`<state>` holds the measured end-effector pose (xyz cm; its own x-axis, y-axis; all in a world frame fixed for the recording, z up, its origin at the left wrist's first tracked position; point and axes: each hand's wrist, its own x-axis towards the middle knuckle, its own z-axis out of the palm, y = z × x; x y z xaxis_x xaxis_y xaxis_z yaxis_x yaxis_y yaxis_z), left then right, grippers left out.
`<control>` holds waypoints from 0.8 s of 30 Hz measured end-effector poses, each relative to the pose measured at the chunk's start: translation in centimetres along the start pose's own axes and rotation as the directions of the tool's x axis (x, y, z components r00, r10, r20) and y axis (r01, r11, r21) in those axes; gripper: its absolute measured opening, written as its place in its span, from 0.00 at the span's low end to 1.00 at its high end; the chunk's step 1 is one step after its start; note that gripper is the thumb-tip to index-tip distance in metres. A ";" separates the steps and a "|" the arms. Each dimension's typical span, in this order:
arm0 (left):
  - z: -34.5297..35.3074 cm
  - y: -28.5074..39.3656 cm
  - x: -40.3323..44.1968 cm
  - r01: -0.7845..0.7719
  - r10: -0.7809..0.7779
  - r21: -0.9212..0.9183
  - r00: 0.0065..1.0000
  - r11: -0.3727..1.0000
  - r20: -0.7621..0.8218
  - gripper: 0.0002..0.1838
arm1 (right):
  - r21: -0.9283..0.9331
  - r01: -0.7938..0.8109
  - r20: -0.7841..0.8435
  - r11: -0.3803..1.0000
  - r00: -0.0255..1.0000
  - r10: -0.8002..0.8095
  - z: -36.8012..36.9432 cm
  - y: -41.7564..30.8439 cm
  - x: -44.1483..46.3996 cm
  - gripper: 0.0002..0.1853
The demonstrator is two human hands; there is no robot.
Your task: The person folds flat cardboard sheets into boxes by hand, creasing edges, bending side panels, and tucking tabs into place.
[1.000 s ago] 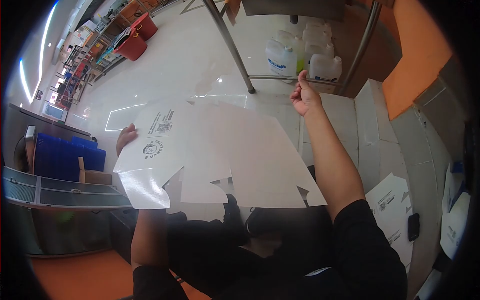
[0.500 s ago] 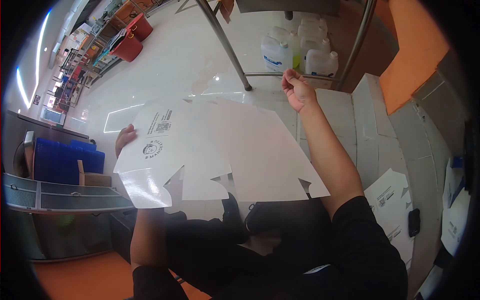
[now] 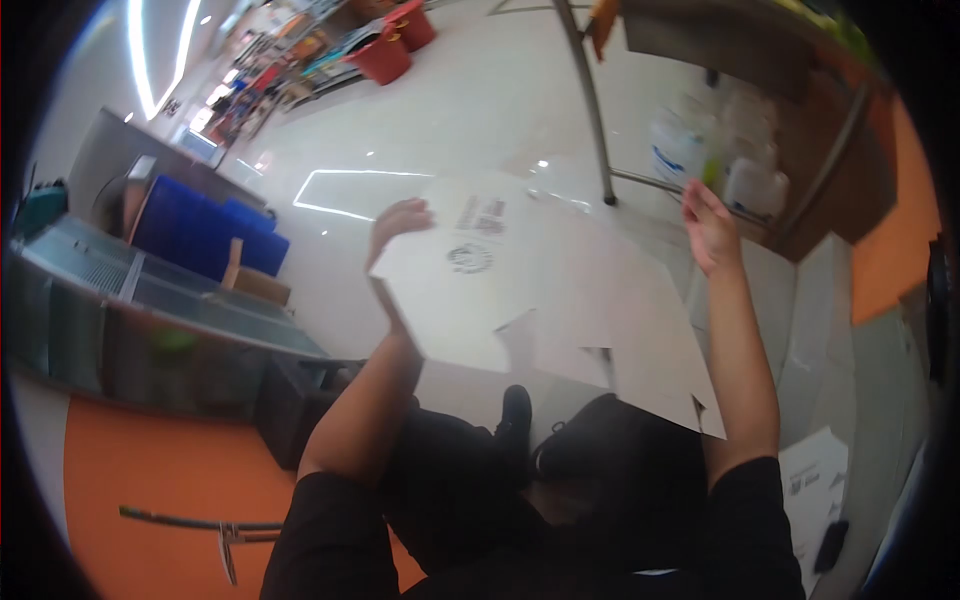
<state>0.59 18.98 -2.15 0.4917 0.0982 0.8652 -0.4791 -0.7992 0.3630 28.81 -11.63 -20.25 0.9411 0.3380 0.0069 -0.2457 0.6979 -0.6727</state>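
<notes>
A large white die-cut cardboard sheet [image 3: 560,290] with black print near its left end spans the space above my knees, between my forearms. At its upper left edge, my left hand [image 3: 402,222] grips the sheet, fingers over the edge. My right hand [image 3: 712,228] is raised beyond the sheet's right side, its fingers together and pointing up; blur hides whether anything lies between them. The sheet's right end lies against my right forearm. Another printed white sheet [image 3: 812,485] rests on the tiled ledge at the lower right, beside a black phone-like object [image 3: 831,546].
Plastic jugs [image 3: 755,180] stand beneath a metal-legged table [image 3: 590,100] ahead. Blue crates [image 3: 195,228] and a small cardboard box [image 3: 258,284] are at the left, behind a glass-panelled unit [image 3: 170,290]. Red tubs [image 3: 385,60] stand far off at the upper left.
The view has turned, so the surroundings appear farther right. My left hand has risen with the sheet's left end, which now tilts differently. My right hand's fingers have straightened somewhat.
</notes>
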 end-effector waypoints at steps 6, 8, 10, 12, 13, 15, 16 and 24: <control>0.6 0.7 0.0 0.167 -0.176 -0.118 0.982 0.979 -0.066 0.10 | -0.077 -0.177 -0.155 0.981 0.974 0.163 2.5 -1.3 -1.4 0.21; 0.6 0.7 0.0 0.166 -0.175 -0.119 0.983 0.979 -0.064 0.10 | -0.157 -0.142 -0.196 0.977 0.974 0.110 1.0 -0.3 -0.6 0.16; 0.7 0.6 0.0 0.154 -0.160 -0.097 0.985 0.983 -0.057 0.10 | -0.193 -0.131 -0.267 0.972 0.961 0.076 1.0 -0.2 -0.4 0.12; 0.8 0.8 0.1 0.158 -0.165 -0.106 0.984 0.982 -0.062 0.10 | -0.191 -0.143 -0.370 0.971 0.927 0.064 0.9 -0.5 -0.6 0.08; 0.7 0.8 0.1 0.159 -0.166 -0.109 0.984 0.981 -0.066 0.10 | -0.219 -0.178 -0.422 0.959 0.904 0.072 0.8 -0.7 -0.5 0.08; 0.8 0.7 0.1 0.141 -0.150 -0.120 0.986 0.983 -0.073 0.11 | -0.268 -0.253 -0.521 0.930 0.850 0.081 0.1 -1.3 0.0 0.09; 1.0 0.6 0.0 0.131 -0.141 -0.123 0.987 0.984 -0.078 0.11 | -0.202 -0.275 -0.560 0.940 0.820 0.119 -0.6 -1.4 0.5 0.11; 0.8 0.0 -0.2 0.074 -0.085 -0.152 0.994 0.986 -0.066 0.20 | -0.569 -0.227 -0.194 0.791 0.971 0.139 2.3 -1.0 -1.5 0.29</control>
<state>1.07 18.48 -2.59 0.4814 0.2046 0.8523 -0.5465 -0.6901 0.4744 27.07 -11.36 -17.91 0.9248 0.3030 -0.2303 -0.2756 0.1160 -0.9542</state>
